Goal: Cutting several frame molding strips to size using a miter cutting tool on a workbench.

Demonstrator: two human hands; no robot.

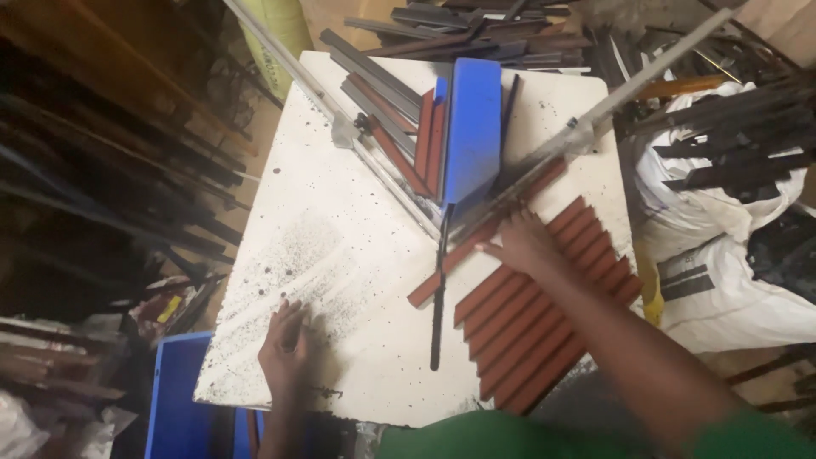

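Left hand [285, 348] is lying flat and empty, fingers together, on the white counter [340, 255], while right hand [523, 242] is pressing spread fingers onto reddish-brown strips [544, 331] lying beneath it.

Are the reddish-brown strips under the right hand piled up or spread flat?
Spread flat: the reddish-brown strips lie side by side in one layer on the white table, under the right hand.
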